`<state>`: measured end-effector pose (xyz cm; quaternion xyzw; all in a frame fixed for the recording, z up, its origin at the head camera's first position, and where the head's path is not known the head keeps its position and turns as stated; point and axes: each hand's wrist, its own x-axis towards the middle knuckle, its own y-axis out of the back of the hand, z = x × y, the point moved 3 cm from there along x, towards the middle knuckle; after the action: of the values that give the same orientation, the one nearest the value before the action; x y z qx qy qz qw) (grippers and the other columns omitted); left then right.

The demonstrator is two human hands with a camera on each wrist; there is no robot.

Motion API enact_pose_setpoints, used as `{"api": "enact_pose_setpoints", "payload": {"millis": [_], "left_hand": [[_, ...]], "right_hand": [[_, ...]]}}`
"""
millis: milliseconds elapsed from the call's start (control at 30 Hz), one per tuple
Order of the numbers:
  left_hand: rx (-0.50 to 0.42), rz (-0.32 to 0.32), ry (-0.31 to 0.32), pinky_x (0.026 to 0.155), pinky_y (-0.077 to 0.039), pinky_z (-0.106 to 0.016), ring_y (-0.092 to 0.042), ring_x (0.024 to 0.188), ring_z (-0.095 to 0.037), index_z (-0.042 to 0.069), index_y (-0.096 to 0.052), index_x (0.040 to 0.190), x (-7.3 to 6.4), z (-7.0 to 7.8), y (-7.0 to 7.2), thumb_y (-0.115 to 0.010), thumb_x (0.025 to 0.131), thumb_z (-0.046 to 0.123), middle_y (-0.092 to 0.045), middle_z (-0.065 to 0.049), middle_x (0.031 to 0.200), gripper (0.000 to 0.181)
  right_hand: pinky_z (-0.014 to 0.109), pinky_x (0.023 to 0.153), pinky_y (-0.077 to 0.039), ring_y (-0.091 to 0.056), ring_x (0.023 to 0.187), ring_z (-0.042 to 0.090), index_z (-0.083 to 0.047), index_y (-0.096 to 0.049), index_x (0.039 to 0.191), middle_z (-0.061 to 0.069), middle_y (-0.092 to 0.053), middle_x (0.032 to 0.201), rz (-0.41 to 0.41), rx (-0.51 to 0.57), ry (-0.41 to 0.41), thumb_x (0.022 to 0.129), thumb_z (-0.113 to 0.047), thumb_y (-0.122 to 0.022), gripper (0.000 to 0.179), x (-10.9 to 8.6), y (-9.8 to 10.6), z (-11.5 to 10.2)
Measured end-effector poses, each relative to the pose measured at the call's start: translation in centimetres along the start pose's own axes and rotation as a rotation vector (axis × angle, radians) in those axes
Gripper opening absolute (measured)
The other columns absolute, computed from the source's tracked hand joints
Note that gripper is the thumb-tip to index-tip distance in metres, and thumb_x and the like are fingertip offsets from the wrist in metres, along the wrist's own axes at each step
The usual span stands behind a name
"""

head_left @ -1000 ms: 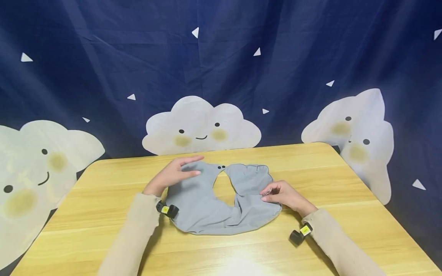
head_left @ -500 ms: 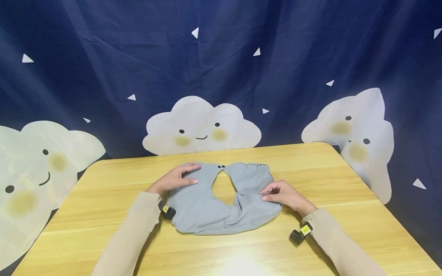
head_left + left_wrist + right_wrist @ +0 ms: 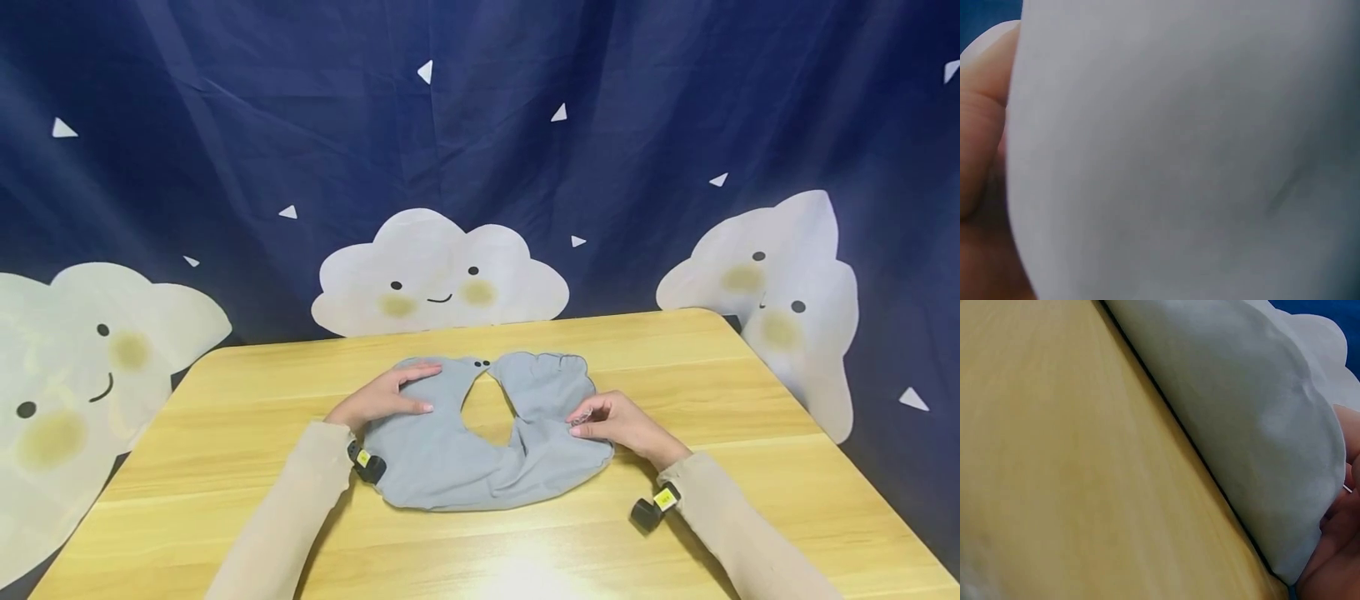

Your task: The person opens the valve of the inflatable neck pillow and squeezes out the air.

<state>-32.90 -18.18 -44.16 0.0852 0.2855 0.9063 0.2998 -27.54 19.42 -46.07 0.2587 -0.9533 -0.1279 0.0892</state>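
Observation:
A grey inflatable neck pillow (image 3: 450, 467) lies on the table, U-shaped with its two ends meeting at the far side by a pair of black snaps (image 3: 482, 363). Creases run across its near right part. My left hand (image 3: 386, 394) rests on the pillow's left arm, thumb spread away from the extended fingers. On the right arm, my right hand (image 3: 613, 423) pinches a small clear piece (image 3: 582, 418) that looks like an air valve, partly hidden by the fingers. Blurred grey fabric fills most of the left wrist view. In the right wrist view, fingers (image 3: 1341, 550) show beside the pillow's edge.
The light wood table (image 3: 247, 467) extends on every side of the pillow. A dark blue curtain (image 3: 480, 125) with white smiling clouds hangs behind it. Each wrist carries a small black camera (image 3: 647, 513).
My left hand has come down onto the pillow's left arm and slightly toward me. The right hand has stayed in place, still pinching the clear piece.

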Motion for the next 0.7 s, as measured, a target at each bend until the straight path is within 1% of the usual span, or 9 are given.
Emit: {"api": "enact_pose_setpoints", "payload": {"millis": [133, 167, 233, 367, 400, 467, 500, 600, 700], "left_hand": [[0.014, 0.007, -0.023, 0.114, -0.015, -0.051, -0.022, 0.141, -0.028, 0.012, -0.045, 0.141, 0.0, -0.2, -0.2, -0.075, 0.081, 0.022, -0.031, -0.009, 0.152, 0.068], [0.009, 0.006, -0.022, 0.114, -0.015, -0.051, -0.022, 0.141, -0.029, 0.010, -0.046, 0.140, -0.1, 0.3, -0.2, -0.075, 0.081, 0.020, -0.032, -0.011, 0.151, 0.067], [0.022, 0.017, -0.020, 0.113, -0.016, -0.051, -0.024, 0.140, -0.029, 0.010, -0.048, 0.139, -0.1, 0.4, -0.3, -0.075, 0.081, 0.021, -0.036, -0.009, 0.149, 0.065], [0.027, 0.032, -0.026, 0.113, -0.017, -0.053, -0.026, 0.138, -0.033, 0.003, -0.051, 0.134, -0.5, 1.8, -0.4, -0.074, 0.081, 0.013, -0.041, -0.014, 0.144, 0.059], [0.034, 0.040, -0.036, 0.113, -0.017, -0.052, -0.026, 0.138, -0.033, 0.004, -0.052, 0.133, -0.3, 1.6, -0.5, -0.074, 0.081, 0.013, -0.042, -0.013, 0.143, 0.057], [0.024, 0.048, -0.061, 0.112, -0.017, -0.054, -0.028, 0.136, -0.036, 0.000, -0.054, 0.129, -0.3, 1.8, -0.7, -0.073, 0.081, 0.007, -0.044, -0.018, 0.141, 0.053], [0.026, 0.052, -0.074, 0.112, -0.018, -0.054, -0.029, 0.135, -0.037, 0.000, -0.055, 0.128, -0.2, 1.6, -0.7, -0.072, 0.081, 0.006, -0.044, -0.019, 0.140, 0.050], [0.032, 0.065, -0.105, 0.111, -0.019, -0.054, -0.031, 0.134, -0.035, 0.004, -0.061, 0.122, 0.0, 0.8, -0.8, -0.072, 0.081, 0.007, -0.046, -0.017, 0.138, 0.042], [0.031, 0.068, -0.115, 0.111, -0.019, -0.054, -0.032, 0.134, -0.033, 0.009, -0.065, 0.118, 0.1, 0.4, -0.8, -0.072, 0.081, 0.010, -0.048, -0.013, 0.138, 0.038]], "right_hand": [[0.023, 0.074, -0.053, -0.064, 0.082, 0.010, 0.007, -0.068, 0.095, -0.003, -0.071, 0.087, -0.006, 0.005, -0.015, 0.081, -0.008, -0.073, 0.022, -0.1, 0.0, -0.1], [0.023, 0.074, -0.053, -0.064, 0.082, 0.010, 0.007, -0.068, 0.095, -0.003, -0.071, 0.087, -0.007, 0.007, -0.019, 0.081, -0.009, -0.073, 0.022, -0.1, 0.0, -0.1], [0.023, 0.074, -0.053, -0.064, 0.082, 0.010, 0.007, -0.069, 0.096, -0.003, -0.071, 0.087, -0.011, 0.006, -0.023, 0.081, -0.009, -0.073, 0.022, -0.1, 0.0, -0.1], [0.023, 0.074, -0.052, -0.063, 0.082, 0.010, 0.007, -0.069, 0.095, -0.003, -0.071, 0.087, -0.009, 0.002, -0.006, 0.081, -0.009, -0.073, 0.022, 0.0, 0.0, -0.1], [0.022, 0.074, -0.053, -0.063, 0.082, 0.009, 0.007, -0.069, 0.095, -0.003, -0.071, 0.087, -0.007, 0.002, -0.001, 0.080, -0.009, -0.073, 0.022, 0.0, 0.0, -0.1], [0.022, 0.073, -0.053, -0.063, 0.082, 0.009, 0.007, -0.068, 0.094, -0.002, -0.071, 0.087, -0.005, 0.004, 0.007, 0.080, -0.008, -0.073, 0.021, 0.0, 0.0, -0.1], [0.022, 0.073, -0.053, -0.063, 0.082, 0.009, 0.008, -0.068, 0.094, -0.002, -0.071, 0.087, -0.005, 0.006, 0.010, 0.080, -0.007, -0.073, 0.021, 0.0, -0.1, -0.1], [0.022, 0.073, -0.053, -0.063, 0.082, 0.009, 0.008, -0.068, 0.095, -0.002, -0.071, 0.087, -0.003, 0.005, 0.004, 0.080, -0.006, -0.073, 0.021, 0.1, -0.1, 0.0], [0.022, 0.074, -0.052, -0.063, 0.083, 0.009, 0.008, -0.068, 0.095, -0.001, -0.071, 0.088, 0.000, 0.001, -0.002, 0.080, -0.007, -0.073, 0.021, 0.1, -0.1, 0.0]]}}
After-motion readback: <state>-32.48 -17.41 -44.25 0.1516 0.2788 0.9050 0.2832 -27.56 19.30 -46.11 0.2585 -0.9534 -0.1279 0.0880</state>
